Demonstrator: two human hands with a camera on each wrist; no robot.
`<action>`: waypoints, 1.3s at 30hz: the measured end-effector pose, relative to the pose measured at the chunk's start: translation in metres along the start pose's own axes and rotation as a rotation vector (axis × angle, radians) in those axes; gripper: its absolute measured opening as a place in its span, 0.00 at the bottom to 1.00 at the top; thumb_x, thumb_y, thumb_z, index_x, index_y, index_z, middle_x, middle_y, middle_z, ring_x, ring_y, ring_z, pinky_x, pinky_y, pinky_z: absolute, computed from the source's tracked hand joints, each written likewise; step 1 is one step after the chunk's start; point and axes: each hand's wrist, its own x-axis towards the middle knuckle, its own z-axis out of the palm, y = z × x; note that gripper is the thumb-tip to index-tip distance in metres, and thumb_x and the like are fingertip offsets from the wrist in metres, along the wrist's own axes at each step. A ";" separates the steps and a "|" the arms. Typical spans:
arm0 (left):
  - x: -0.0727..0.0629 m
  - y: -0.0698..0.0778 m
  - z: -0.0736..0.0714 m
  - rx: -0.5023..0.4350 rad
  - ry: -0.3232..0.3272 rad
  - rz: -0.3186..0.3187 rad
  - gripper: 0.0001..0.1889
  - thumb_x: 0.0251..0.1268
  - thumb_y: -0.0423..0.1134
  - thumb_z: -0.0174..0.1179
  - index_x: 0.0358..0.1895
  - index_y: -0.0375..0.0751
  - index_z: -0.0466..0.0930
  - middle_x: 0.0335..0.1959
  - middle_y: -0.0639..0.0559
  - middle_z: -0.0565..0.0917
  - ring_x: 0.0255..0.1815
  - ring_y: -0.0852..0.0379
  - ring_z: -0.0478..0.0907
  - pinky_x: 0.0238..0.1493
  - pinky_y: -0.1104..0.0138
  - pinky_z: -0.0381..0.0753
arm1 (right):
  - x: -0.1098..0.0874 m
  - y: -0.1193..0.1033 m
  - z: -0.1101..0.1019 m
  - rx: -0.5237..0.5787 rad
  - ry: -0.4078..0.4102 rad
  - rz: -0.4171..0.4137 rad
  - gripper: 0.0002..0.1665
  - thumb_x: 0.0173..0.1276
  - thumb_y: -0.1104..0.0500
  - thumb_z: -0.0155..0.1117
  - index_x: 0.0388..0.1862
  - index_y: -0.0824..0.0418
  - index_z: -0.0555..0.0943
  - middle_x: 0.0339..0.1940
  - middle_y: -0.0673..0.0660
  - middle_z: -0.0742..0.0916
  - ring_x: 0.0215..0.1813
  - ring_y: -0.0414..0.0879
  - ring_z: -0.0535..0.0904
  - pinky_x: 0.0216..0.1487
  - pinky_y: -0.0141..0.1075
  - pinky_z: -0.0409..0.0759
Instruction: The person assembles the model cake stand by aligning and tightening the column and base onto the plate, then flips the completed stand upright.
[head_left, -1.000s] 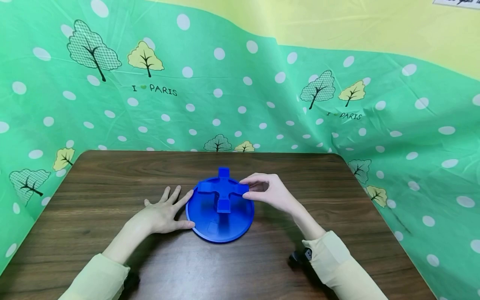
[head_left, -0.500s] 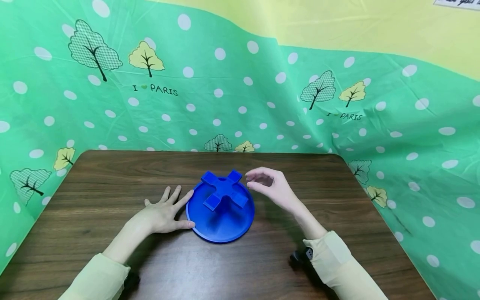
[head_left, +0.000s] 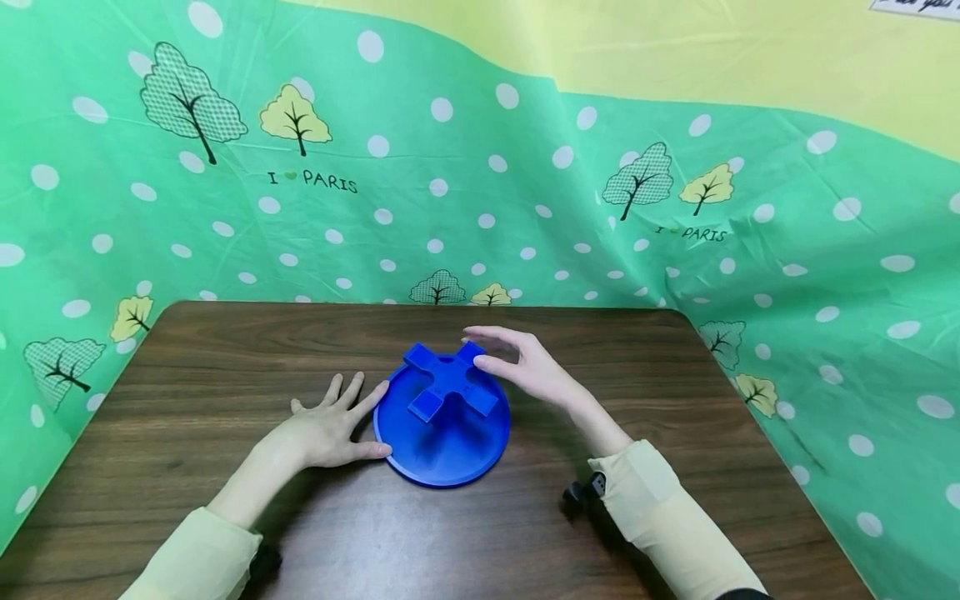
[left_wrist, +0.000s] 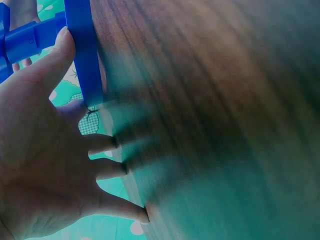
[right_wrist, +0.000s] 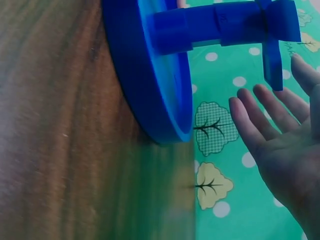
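Note:
A round blue base (head_left: pixel 442 462) with a raised rim lies on the table. From its middle rises a short blue post (right_wrist: pixel 205 24), topped by a blue cross-shaped piece (head_left: pixel 450 382) whose arms stand diagonally in the head view. My left hand (head_left: pixel 318 433) lies spread at the left, its thumb and index fingertip at the base's rim, the other fingers on the wood. At the back right arm of the cross is my right hand (head_left: pixel 528 367), thumb and index finger extended beside that arm's end. Its other fingers show loosely bent in the right wrist view.
The dark wooden table (head_left: pixel 637 392) has rounded far corners. Behind and beside it hangs a green and yellow cloth (head_left: pixel 480 167) with trees and white dots. A black device (head_left: pixel 581 496) sits under the right cuff.
The cross-shaped piece has turned from upright plus to diagonal. My right hand let go of its arm, drew back, then moved left to the back right arm. The left hand stayed put.

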 end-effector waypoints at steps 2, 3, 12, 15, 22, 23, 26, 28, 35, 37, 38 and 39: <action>0.000 0.000 0.000 -0.002 -0.002 -0.001 0.53 0.64 0.74 0.57 0.85 0.56 0.46 0.85 0.33 0.46 0.84 0.24 0.41 0.58 0.12 0.46 | 0.002 -0.001 -0.001 -0.011 -0.018 -0.003 0.27 0.76 0.50 0.65 0.71 0.50 0.77 0.66 0.48 0.86 0.69 0.47 0.80 0.70 0.50 0.78; 0.000 0.000 0.001 -0.004 -0.003 -0.001 0.53 0.64 0.74 0.57 0.85 0.56 0.46 0.86 0.34 0.45 0.84 0.24 0.40 0.58 0.12 0.45 | 0.002 -0.002 -0.001 -0.018 -0.025 -0.004 0.26 0.75 0.50 0.66 0.70 0.49 0.78 0.65 0.47 0.86 0.69 0.46 0.80 0.70 0.50 0.78; 0.000 -0.001 0.001 -0.002 0.001 0.004 0.53 0.64 0.75 0.56 0.85 0.56 0.46 0.85 0.33 0.46 0.84 0.24 0.41 0.57 0.12 0.46 | -0.003 -0.002 -0.006 -0.007 -0.024 0.018 0.22 0.74 0.54 0.67 0.66 0.54 0.81 0.57 0.51 0.88 0.60 0.46 0.84 0.60 0.43 0.83; 0.000 -0.001 0.001 -0.003 0.000 0.003 0.53 0.64 0.75 0.56 0.85 0.56 0.46 0.85 0.33 0.46 0.84 0.24 0.41 0.58 0.12 0.46 | -0.007 -0.001 -0.008 -0.005 -0.020 0.021 0.21 0.74 0.55 0.68 0.64 0.56 0.82 0.55 0.53 0.89 0.56 0.47 0.86 0.57 0.41 0.85; -0.002 -0.001 -0.001 -0.005 -0.004 0.008 0.53 0.64 0.74 0.56 0.85 0.55 0.46 0.85 0.33 0.46 0.83 0.23 0.41 0.57 0.12 0.46 | -0.020 0.000 -0.013 -0.013 -0.020 0.016 0.17 0.72 0.54 0.70 0.58 0.51 0.84 0.51 0.52 0.91 0.54 0.44 0.87 0.56 0.42 0.85; -0.002 0.000 -0.001 -0.005 -0.005 0.008 0.52 0.64 0.74 0.56 0.85 0.55 0.46 0.85 0.33 0.46 0.84 0.23 0.41 0.57 0.12 0.46 | -0.022 0.000 -0.013 -0.015 -0.019 0.017 0.17 0.72 0.54 0.70 0.57 0.51 0.84 0.50 0.51 0.91 0.53 0.43 0.87 0.55 0.41 0.85; -0.002 0.000 -0.002 -0.005 -0.008 0.009 0.52 0.65 0.74 0.57 0.85 0.55 0.46 0.85 0.33 0.46 0.84 0.23 0.41 0.58 0.12 0.46 | -0.026 -0.002 -0.014 -0.027 -0.020 0.019 0.16 0.71 0.54 0.72 0.56 0.49 0.85 0.49 0.50 0.91 0.53 0.43 0.87 0.54 0.38 0.85; -0.002 0.001 -0.003 -0.003 -0.009 0.008 0.52 0.65 0.74 0.57 0.85 0.55 0.46 0.85 0.33 0.46 0.84 0.23 0.41 0.58 0.12 0.47 | -0.029 -0.003 -0.015 -0.043 -0.020 0.021 0.15 0.70 0.53 0.72 0.54 0.48 0.85 0.48 0.48 0.91 0.53 0.42 0.87 0.54 0.37 0.84; 0.000 0.001 -0.002 -0.009 -0.019 -0.002 0.52 0.64 0.74 0.57 0.85 0.56 0.46 0.86 0.33 0.45 0.84 0.23 0.40 0.58 0.12 0.45 | -0.039 -0.003 -0.017 -0.057 -0.060 0.021 0.11 0.71 0.53 0.72 0.51 0.46 0.87 0.47 0.47 0.91 0.51 0.43 0.86 0.55 0.41 0.85; 0.000 0.001 -0.002 -0.008 -0.018 -0.004 0.52 0.64 0.74 0.57 0.85 0.56 0.46 0.86 0.33 0.45 0.84 0.24 0.40 0.58 0.12 0.45 | -0.041 -0.003 -0.018 -0.050 -0.067 0.012 0.10 0.72 0.53 0.70 0.51 0.49 0.87 0.47 0.50 0.91 0.51 0.44 0.87 0.55 0.41 0.85; 0.000 0.001 -0.002 -0.007 -0.018 -0.005 0.52 0.64 0.74 0.57 0.85 0.56 0.46 0.86 0.34 0.45 0.84 0.24 0.40 0.58 0.12 0.45 | -0.041 -0.002 -0.019 -0.047 -0.062 0.010 0.10 0.73 0.54 0.69 0.51 0.50 0.88 0.47 0.51 0.91 0.51 0.45 0.87 0.54 0.41 0.86; 0.000 0.001 -0.001 -0.007 -0.018 -0.006 0.52 0.65 0.74 0.57 0.85 0.56 0.46 0.86 0.34 0.45 0.84 0.24 0.40 0.58 0.12 0.45 | -0.040 -0.002 -0.019 -0.045 -0.052 0.007 0.10 0.74 0.54 0.68 0.51 0.51 0.88 0.48 0.52 0.91 0.51 0.45 0.87 0.54 0.40 0.86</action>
